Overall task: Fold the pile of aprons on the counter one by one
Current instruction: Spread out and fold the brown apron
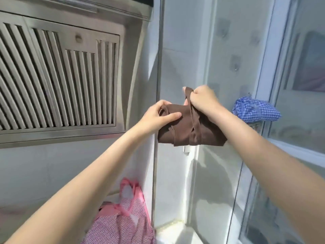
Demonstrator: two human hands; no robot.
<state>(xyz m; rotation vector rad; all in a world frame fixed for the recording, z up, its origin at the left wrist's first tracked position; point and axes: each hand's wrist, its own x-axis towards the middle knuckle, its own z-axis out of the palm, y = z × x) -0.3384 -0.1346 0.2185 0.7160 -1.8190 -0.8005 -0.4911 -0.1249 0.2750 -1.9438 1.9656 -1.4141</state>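
Note:
A brown apron (181,131), folded into a small bundle with its straps wound around it, is held up in the air in front of a white wall. My left hand (158,115) grips its left end, thumb pressed across the cloth. My right hand (202,99) clutches a brown strap at the bundle's upper right and pulls it upward. A pink checked apron (123,221) lies crumpled below, at the bottom of the view. A blue checked apron (255,110), bundled up, rests on a ledge at the right.
A steel range hood (58,76) with slatted filters fills the upper left. A white corner wall (175,50) stands straight ahead, and a glass window (299,85) runs along the right side.

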